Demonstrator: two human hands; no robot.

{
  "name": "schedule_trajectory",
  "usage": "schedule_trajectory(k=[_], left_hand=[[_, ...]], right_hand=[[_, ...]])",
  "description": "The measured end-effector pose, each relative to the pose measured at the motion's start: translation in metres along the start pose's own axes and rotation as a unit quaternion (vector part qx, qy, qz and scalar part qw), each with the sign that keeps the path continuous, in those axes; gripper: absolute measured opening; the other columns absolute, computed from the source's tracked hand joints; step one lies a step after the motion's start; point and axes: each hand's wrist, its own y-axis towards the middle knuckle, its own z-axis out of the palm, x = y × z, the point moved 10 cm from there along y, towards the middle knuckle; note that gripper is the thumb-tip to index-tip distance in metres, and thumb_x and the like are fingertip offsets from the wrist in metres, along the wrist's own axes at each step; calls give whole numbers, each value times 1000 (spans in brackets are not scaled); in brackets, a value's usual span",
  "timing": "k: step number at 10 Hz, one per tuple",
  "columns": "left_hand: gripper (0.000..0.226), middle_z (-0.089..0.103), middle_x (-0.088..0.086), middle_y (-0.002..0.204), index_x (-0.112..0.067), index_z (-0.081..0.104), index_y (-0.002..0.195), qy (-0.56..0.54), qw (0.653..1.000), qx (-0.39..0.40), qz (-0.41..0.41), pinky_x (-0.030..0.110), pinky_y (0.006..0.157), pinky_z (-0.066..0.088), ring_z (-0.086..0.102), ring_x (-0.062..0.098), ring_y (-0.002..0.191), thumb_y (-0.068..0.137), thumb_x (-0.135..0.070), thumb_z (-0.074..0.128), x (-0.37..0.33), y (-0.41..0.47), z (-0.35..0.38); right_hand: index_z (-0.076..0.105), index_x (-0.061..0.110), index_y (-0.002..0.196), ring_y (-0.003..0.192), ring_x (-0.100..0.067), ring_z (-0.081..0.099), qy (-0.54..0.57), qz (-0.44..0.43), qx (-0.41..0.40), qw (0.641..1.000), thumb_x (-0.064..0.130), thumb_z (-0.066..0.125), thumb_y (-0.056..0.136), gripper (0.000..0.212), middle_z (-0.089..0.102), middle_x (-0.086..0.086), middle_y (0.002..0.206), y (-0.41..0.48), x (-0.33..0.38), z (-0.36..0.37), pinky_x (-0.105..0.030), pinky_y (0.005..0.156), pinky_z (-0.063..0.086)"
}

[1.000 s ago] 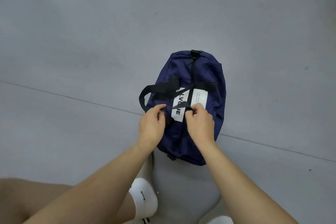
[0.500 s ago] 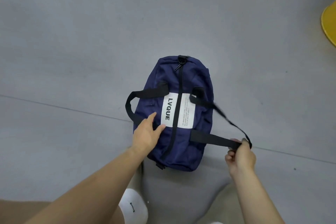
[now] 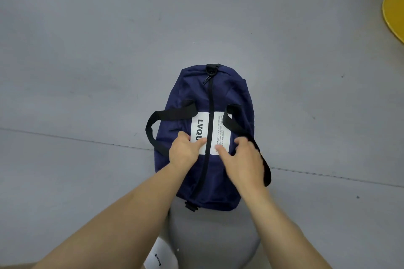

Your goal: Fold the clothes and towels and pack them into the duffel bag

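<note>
Duffel bag (image 3: 231,94): navy, zipped shut, laid on the grey floor (image 3: 87,50) just before the person.
Left hand (image 3: 185,150): unclenched, pressed on the bag, thumb laid across the white label (image 3: 220,129).
Right hand (image 3: 247,159): blurred, fingers spread over the bag, nothing gripped.
Handles (image 3: 153,126): black, splayed sideways.

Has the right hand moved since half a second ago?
Yes. The right hand swung left, from beside the bag to over its white label.
</note>
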Motion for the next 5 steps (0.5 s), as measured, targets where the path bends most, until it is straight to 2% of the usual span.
schedule_trajectory(k=[1,2,3,4,5], left_hand=[[35,59,-5,81,-15,51,91,-24,1000,2,-11,29,62,39,55,14,74,91,-45,69,3,3,-4],[31,60,-4,78,-12,54,88,-79,997,-12,14,32,69,44,57,17,76,93,-39,68,-2,-1,-24],[30,64,-2,80,-13,58,85,-115,991,-33,67,33,73,48,59,16,74,92,-40,68,-13,-17,-58],[8,66,-4,87,-25,63,93,-110,986,-20,127,36,84,52,64,18,86,95,-32,64,-30,-45,-84],[48,68,-11,93,-40,45,145,-73,980,13,186,29,88,46,63,6,94,99,-36,59,-57,-86,-108]], right_hand=[[58,16,111,101,-25,60,-18,32,65,997,56,61,90,45,63,-1,108,4,-3,44,-41,79,53],[59,19,86,85,-21,62,70,5,56,996,39,57,98,23,66,5,85,9,6,38,-34,66,43],[56,19,76,69,-16,56,112,-15,36,993,38,53,101,31,59,8,69,0,10,9,-32,57,39],[62,22,86,86,-22,62,95,-17,20,995,36,49,102,25,65,8,82,-18,3,-16,-30,61,40],[54,37,139,121,-20,57,109,-45,57,991,46,47,102,38,62,9,131,-45,15,-38,-30,90,43]])
